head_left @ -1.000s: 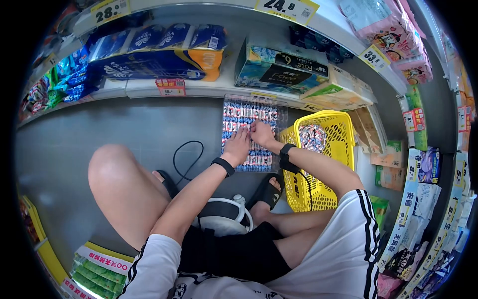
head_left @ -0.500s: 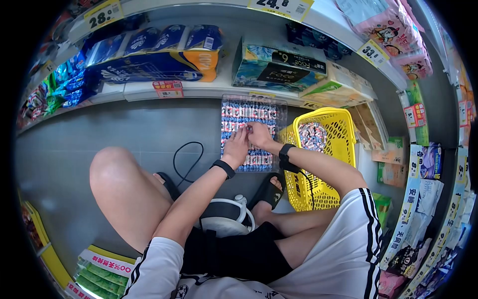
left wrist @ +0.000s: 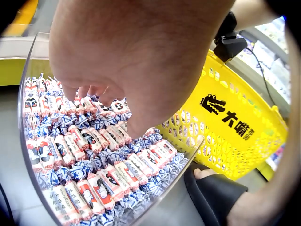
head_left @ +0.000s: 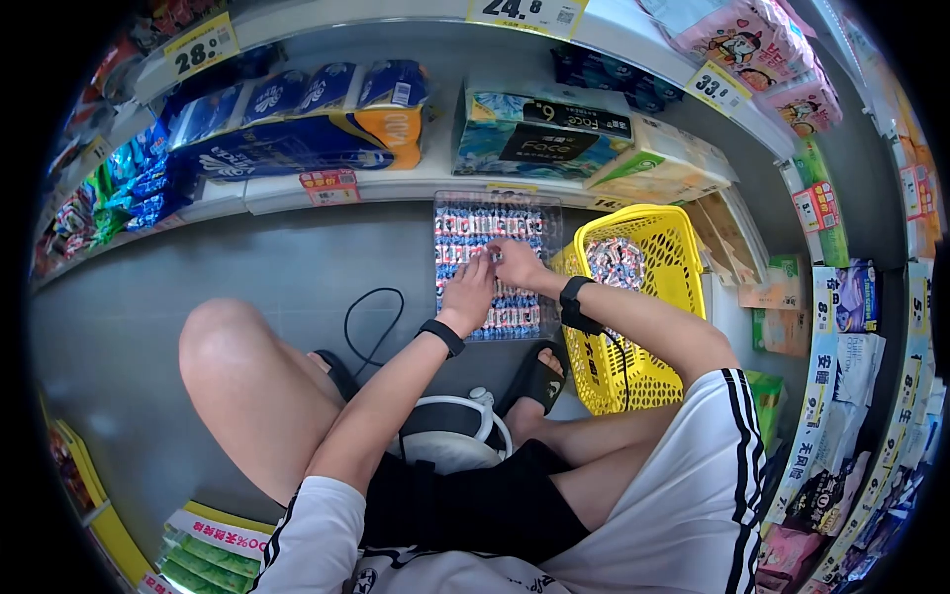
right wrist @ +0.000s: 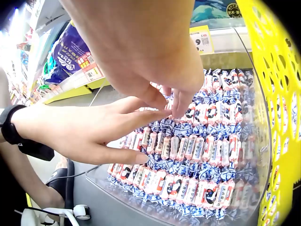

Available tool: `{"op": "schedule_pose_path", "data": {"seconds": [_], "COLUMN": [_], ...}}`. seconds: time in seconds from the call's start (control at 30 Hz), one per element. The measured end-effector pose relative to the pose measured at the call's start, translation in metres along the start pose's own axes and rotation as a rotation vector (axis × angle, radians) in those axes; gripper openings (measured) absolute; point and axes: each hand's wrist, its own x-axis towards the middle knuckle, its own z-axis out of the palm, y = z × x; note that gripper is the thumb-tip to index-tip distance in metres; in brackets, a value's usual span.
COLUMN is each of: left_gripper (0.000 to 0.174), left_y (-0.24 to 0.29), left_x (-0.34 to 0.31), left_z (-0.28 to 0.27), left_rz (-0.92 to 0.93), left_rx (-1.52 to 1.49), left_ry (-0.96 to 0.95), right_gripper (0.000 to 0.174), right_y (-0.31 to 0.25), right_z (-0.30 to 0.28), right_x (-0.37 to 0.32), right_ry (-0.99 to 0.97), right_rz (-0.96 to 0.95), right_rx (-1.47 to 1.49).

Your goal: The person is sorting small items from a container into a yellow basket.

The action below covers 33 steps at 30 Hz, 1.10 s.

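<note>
Rows of wrapped candies [right wrist: 188,147], white and red with twisted blue-and-white ends, fill a clear plastic box [head_left: 551,213] on the floor. My left hand [head_left: 468,295] lies over the middle rows, its fingers fairly straight and fingertips on the candies; its thumb is spread towards the near rows in the right wrist view. Right beside its fingertips, my right hand [head_left: 519,267] reaches down from the right with bent fingers and thumb. It pinches a wrapped candy that the fingertips mostly hide. In the left wrist view my left hand [left wrist: 127,61] covers part of the rows.
A yellow basket [head_left: 638,381] with loose candies [head_left: 616,265] stands right of the box. Behind are shelves with tissue packs [head_left: 549,139] and blue rolls [head_left: 297,124]. A black cable [head_left: 381,302] loops on the floor. A sandalled foot [head_left: 539,381] is close to the box.
My right hand has come slightly down and in towards the left fingertips, its raised finger now bent. My left hand stays on the candies. The head view has shifted slightly.
</note>
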Motion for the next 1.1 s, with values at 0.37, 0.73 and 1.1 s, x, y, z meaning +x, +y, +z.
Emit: {"op": "schedule_pose_path", "data": {"seconds": [0.37,0.73,1.1], "left_gripper": [0.037,0.034,0.01], "left_y": [0.021,0.068,0.142], "left_x": [0.002,0.019,0.071], "left_z": [-0.067,-0.142,-0.154], "left_rz": [0.091,0.212,0.466], "left_rx": [-0.275,-0.425,-0.335], "left_ry": [0.149,0.343,0.325], "right_gripper": [0.016,0.013,0.01], "right_y": [-0.019,-0.013,0.119], "right_z": [-0.052,-0.123,-0.116], "right_x": [-0.064,-0.14,-0.19], "right_ry": [0.278,0.57,0.689], "right_rz": [-0.153,-0.349,0.076], "right_rx": [0.136,0.107,-0.044]}}
